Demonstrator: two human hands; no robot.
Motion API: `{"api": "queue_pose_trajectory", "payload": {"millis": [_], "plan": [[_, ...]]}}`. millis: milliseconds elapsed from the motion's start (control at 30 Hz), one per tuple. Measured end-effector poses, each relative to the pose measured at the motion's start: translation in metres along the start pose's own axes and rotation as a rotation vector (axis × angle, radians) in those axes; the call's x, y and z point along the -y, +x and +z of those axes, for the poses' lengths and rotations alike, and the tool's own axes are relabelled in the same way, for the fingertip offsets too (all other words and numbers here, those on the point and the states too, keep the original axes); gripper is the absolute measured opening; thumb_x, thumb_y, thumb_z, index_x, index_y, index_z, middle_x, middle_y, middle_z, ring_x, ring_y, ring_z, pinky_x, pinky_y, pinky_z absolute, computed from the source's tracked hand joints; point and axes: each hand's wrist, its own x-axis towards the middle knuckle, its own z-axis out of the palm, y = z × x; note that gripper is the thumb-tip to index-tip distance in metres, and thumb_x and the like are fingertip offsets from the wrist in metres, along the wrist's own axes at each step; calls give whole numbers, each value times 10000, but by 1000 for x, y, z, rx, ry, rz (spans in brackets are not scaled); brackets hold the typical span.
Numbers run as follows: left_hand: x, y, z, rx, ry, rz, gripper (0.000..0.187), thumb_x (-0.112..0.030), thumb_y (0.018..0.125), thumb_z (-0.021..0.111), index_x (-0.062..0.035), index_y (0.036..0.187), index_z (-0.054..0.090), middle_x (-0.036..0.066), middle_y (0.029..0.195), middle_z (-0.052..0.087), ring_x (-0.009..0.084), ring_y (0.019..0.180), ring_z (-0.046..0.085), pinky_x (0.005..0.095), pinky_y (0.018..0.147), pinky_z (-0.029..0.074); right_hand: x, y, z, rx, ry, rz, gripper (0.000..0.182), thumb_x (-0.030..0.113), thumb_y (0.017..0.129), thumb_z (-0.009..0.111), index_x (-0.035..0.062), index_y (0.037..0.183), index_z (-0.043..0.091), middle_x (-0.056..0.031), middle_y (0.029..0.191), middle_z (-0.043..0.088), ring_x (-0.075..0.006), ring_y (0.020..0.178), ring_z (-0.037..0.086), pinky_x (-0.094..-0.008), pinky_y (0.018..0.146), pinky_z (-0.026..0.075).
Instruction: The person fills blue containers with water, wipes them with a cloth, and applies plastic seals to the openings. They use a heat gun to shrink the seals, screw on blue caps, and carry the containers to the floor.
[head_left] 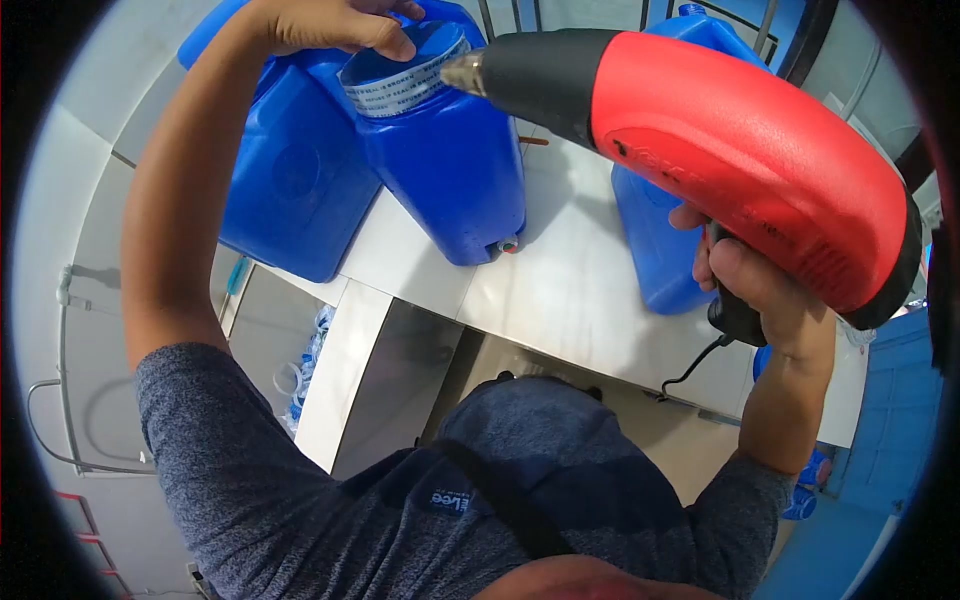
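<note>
Left hand (325, 24): bare, at the top edge of view; thumb extended over the cap, fingers partly cut off. Whether it grips or merely rests there, cannot tell.

Right hand (757, 272): bare, wrapped round the handle of the heat gun.

Heat gun (745, 160): red body, black front and rear; above the right hand, pointing across toward the left hand. Metal nozzle (464, 74) at the edge of the band; contact cannot be told. Black cord (694, 366) hanging below the right hand.

Jug (445, 175): blue, slightly tilted in view, directly below the left hand's thumb. Cap (436, 42): blue, under the same thumb. Band (405, 92): clear with printed lettering, around the neck, just below the thumb. Tap (508, 244): small, low on the jug, between the two hands.

Side jug (285, 175): blue, below the left hand, beside the banded one.

Far jug (648, 240): blue, just to the left of the right hand, partly behind the heat gun.

Counter (545, 290): white, under all three jugs, below both hands.
</note>
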Motion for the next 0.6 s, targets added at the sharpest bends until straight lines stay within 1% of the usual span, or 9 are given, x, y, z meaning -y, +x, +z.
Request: {"api": "queue_pose_trajectory", "payload": {"millis": [100,167,200,300,333,400,433,467,600], "plan": [[-12,-1,3,-12,68,20,1215,-546,623,748,-90,1575,146,298,1550,265,456,1435,280,563,1151,290,4,-1,1,-57,-40,-64,343,83,848,726,2,1175,659,-103,1024,710,-185,902,666,-325,796,539],[-2,13,3,3,153,48,1210,-568,624,746,-87,1569,164,293,1545,278,451,1436,282,558,1149,302,3,-8,-9,-85,-3,19,359,100,857,709,-27,1184,635,-115,997,691,-171,799,626,-311,716,514],[-7,14,6,19,242,81,1206,-590,625,744,-84,1563,182,288,1540,290,446,1436,284,553,1147,313,-8,-11,-14,-149,-115,-51,479,215,834,707,-47,1221,600,-169,1000,664,-165,673,571,-307,609,466],[-26,17,9,-35,124,-244,895,-599,889,502,-64,1548,219,256,1543,306,458,1372,388,523,1137,359,-14,-28,-18,-99,-119,-45,492,234,834,713,-55,1214,593,-171,1009,663,-170,678,570,-309,614,464],[-3,42,17,-194,106,-383,786,-546,955,414,-53,1542,236,238,1544,321,437,1335,444,491,1110,393,-17,-35,-14,-106,-111,-40,492,244,836,714,-57,1207,591,-171,1012,662,-172,683,570,-310,617,465],[8,41,7,-102,45,-348,801,-555,947,420,-49,1541,240,233,1549,318,420,1347,435,483,1098,401,-26,-41,-1,-206,7,-33,494,262,840,717,-60,1191,588,-170,1019,661,-176,693,571,-314,622,465],[12,39,2,-8,-8,-314,816,-564,939,427,-44,1541,243,228,1554,316,402,1359,426,476,1086,409,-18,-38,1,-161,-5,56,440,206,828,746,-22,1183,618,-139,1026,675,-173,757,605,-318,674,498],[13,34,-1,-72,73,-283,812,-558,933,451,-50,1537,261,221,1550,329,388,1369,411,477,1083,398,-3,-30,7,-115,-16,147,402,150,817,775,17,1175,648,-109,1033,688,-169,821,639,-323,726,532],[-26,-7,7,-77,-19,-47,861,-584,881,509,-74,1536,278,234,1526,356,392,1375,395,486,1104,366,-9,-13,15,-43,-266,-50,408,239,888,702,-32,1181,617,-151,1014,663,-151,693,572,-313,614,485]]}}
